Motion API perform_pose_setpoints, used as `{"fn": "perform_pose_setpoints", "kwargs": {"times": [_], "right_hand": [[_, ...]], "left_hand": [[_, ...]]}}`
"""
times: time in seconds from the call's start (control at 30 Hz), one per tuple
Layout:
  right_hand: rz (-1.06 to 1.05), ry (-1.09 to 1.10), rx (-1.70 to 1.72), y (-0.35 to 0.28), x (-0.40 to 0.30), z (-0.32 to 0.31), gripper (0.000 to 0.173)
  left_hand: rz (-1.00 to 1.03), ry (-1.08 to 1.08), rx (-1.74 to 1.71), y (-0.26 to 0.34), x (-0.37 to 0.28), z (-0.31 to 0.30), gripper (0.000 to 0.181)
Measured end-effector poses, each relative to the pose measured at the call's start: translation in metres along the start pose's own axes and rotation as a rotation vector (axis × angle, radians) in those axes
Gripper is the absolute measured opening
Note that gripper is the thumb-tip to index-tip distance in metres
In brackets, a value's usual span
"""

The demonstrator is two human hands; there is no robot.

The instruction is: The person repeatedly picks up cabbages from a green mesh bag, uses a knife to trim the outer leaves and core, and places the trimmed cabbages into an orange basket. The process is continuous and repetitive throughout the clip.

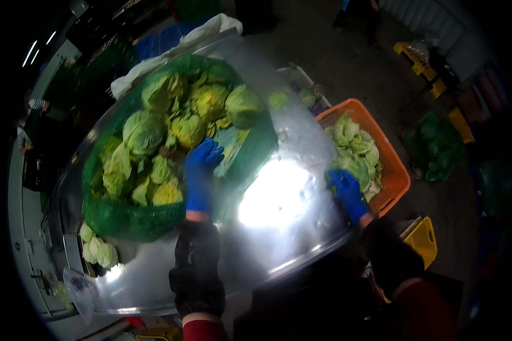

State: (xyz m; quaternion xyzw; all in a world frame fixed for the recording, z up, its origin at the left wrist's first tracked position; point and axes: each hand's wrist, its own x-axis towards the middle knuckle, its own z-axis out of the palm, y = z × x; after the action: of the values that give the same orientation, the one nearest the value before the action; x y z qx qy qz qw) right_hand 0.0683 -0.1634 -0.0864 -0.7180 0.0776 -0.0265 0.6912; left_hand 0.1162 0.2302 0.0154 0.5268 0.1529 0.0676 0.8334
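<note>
On the steel table (pixel 243 260), an open green mesh bag (pixel 132 221) holds several cabbage heads and loose yellowed leaves. My left hand (pixel 202 164), in a blue glove, is over the bag beside a yellow-green cabbage (pixel 188 130). Its fingers are partly bent, and the picture does not settle whether they touch anything. My right hand (pixel 347 189), gloved in blue too, reaches past the table's right edge to an orange plastic crate (pixel 396 172). Just beyond its fingers is a green cabbage leaf (pixel 353 167); whether they grip it is unclear. Pale cabbage leaves (pixel 358 140) fill the crate.
Small pale cabbages (pixel 100 251) lie at the table's left end near a clear plastic bag (pixel 78 292). A loose leaf (pixel 278 100) rests at the far side. Yellow crate (pixel 424 243) and filled green sack (pixel 437 147) stand at right. Other people stand in the background.
</note>
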Motion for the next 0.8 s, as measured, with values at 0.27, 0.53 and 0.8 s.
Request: {"fn": "perform_pose_setpoints", "kwargs": {"times": [0.27, 0.53, 0.8], "right_hand": [[0.464, -0.078, 0.109, 0.004, -0.020, 0.020, 0.009], [0.397, -0.096, 0.027, 0.003, -0.018, 0.011, 0.007], [0.396, -0.099, 0.090, -0.003, -0.014, 0.019, 0.011]], "left_hand": [[-0.504, 0.006, -0.171, -0.048, 0.160, 0.077, 0.062], [-0.248, -0.002, -0.329, -0.076, 0.129, 0.097, 0.061], [0.129, 0.201, -0.279, -0.049, 0.039, 0.070, 0.053]]}}
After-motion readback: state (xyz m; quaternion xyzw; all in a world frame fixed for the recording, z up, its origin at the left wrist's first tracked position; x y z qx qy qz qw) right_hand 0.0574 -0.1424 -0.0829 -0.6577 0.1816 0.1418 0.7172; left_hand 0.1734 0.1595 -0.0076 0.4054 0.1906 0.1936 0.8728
